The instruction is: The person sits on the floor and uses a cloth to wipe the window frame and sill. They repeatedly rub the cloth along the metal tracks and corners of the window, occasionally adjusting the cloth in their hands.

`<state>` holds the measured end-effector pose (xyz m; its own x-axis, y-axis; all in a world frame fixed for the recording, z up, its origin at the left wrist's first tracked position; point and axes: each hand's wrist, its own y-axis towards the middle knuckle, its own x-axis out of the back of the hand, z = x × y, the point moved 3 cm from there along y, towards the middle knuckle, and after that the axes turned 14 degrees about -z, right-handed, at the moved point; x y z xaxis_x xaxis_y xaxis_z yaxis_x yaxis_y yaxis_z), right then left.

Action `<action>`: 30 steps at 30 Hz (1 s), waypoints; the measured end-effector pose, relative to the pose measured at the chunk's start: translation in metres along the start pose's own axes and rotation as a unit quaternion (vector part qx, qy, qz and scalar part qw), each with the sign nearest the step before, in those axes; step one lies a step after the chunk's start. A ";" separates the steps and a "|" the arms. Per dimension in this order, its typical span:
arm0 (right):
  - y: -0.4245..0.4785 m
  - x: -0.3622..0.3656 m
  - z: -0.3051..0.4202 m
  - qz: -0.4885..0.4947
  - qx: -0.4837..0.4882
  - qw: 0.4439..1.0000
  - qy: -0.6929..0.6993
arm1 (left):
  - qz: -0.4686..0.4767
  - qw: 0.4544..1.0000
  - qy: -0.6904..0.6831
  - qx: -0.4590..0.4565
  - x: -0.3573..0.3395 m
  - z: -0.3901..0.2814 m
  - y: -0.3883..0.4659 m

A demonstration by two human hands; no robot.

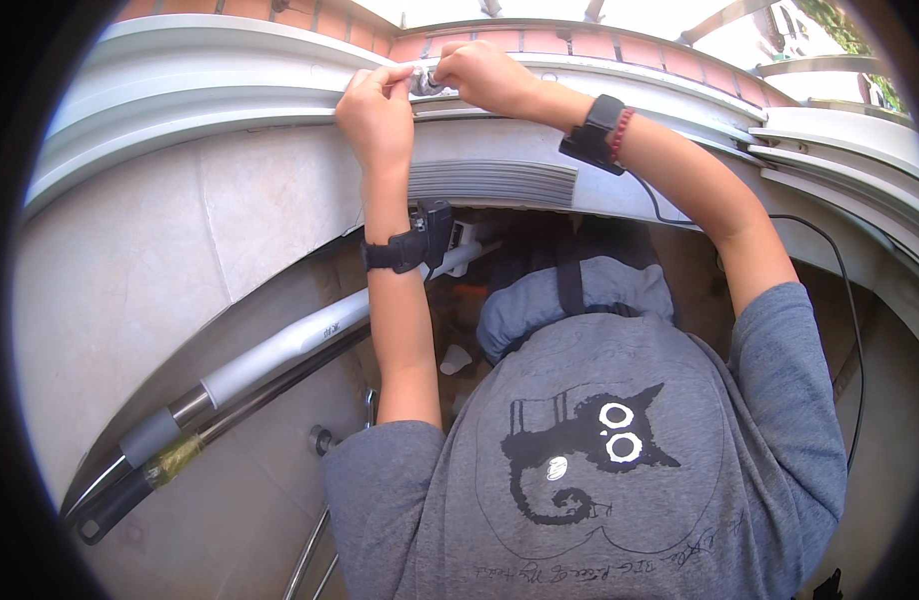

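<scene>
At the white window frame's track [279, 86], both my hands pinch a small crumpled grey-white piece, perhaps cloth or tissue [424, 81]. My left hand [377, 109] grips its left side between thumb and fingers. On its right side, the fingers of my right hand [486, 75] are curled around it. What exactly the piece is cannot be told. Each wrist wears a black strap with a small box, and a red bead bracelet [622, 135] circles the right one.
A ribbed grey vent strip [497, 182] lies on the pale tiled sill [167, 195]. Poles with grey and black handles [279, 352] lean at the lower left. A black cable [834, 240] runs from my right wrist. Red-brown tiles and metal bars [718, 21] stand outside the frame.
</scene>
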<state>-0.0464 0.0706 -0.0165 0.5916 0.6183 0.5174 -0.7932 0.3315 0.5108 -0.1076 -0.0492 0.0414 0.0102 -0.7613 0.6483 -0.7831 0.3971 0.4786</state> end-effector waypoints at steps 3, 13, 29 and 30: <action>0.003 0.043 -0.005 0.072 -0.069 0.992 0.083 | 0.042 0.995 -0.064 0.057 0.014 -0.014 0.004; -0.015 0.084 -0.015 0.140 -0.339 0.874 0.319 | 0.089 0.965 -0.213 0.122 0.026 -0.034 0.005; -0.026 0.096 -0.006 0.178 -0.399 0.781 0.446 | 0.212 0.859 -0.368 0.285 0.029 -0.026 -0.020; -0.026 0.098 0.000 0.174 -0.374 0.810 0.417 | 0.201 0.860 -0.379 0.277 0.030 -0.027 -0.022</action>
<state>0.0323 0.1231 0.0209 0.2575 0.9300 -0.2624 -0.9411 0.1798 -0.2864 -0.0733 -0.0672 0.0662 -0.5738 -0.8186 0.0235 -0.8072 0.5604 -0.1855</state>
